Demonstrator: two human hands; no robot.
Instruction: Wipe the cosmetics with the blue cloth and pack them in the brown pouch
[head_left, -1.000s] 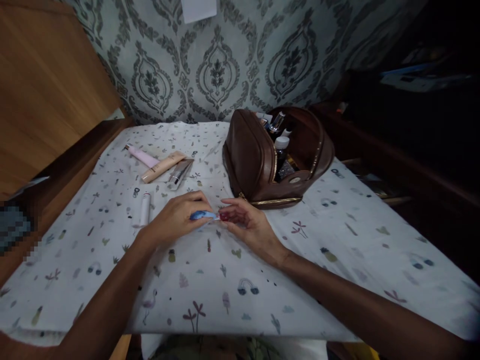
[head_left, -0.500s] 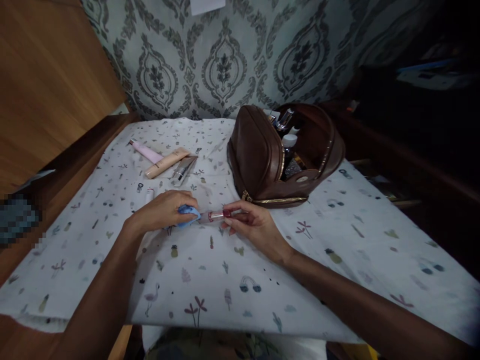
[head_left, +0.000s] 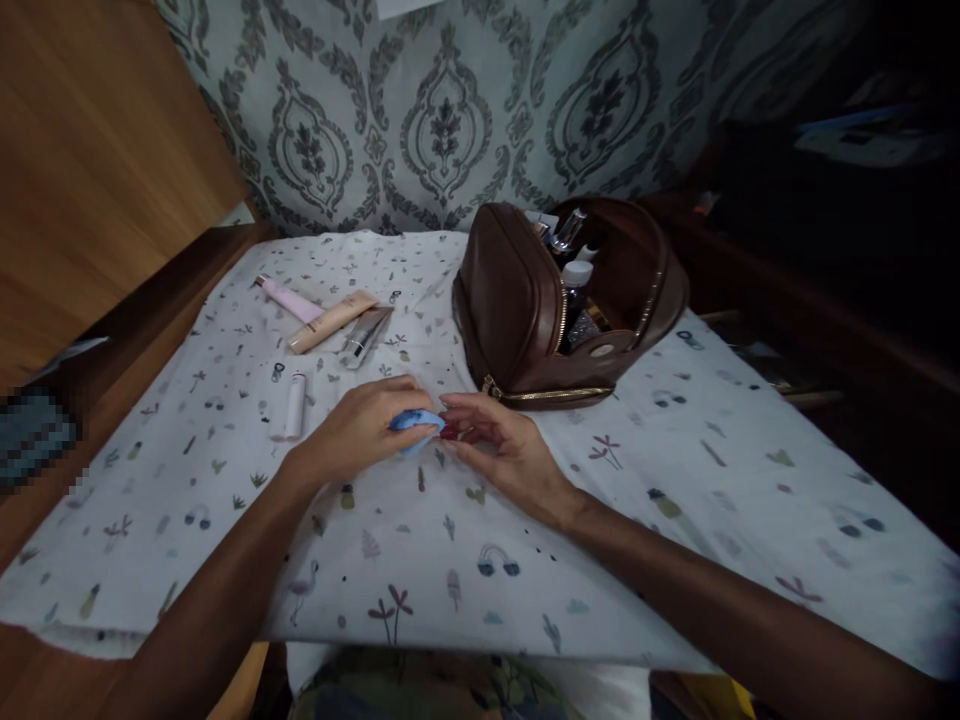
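Note:
My left hand is closed on a small blue cloth and presses it round a slim clear tube with a red end. My right hand pinches the red end of that tube, fingertips nearly touching the cloth. Most of the tube is hidden under the cloth and fingers. Both hands hover just above the patterned white sheet, in front of an open brown leather pouch.
The pouch holds several small bottles. Left of my hands lie a white stick, a beige tube, a pink tube and a silvery packet. A wooden board stands at the left; patterned wallpaper behind.
The hands have closed together again: half a second ago the tube showed between them, now the cloth covers most of it. The white stick is uncovered again.

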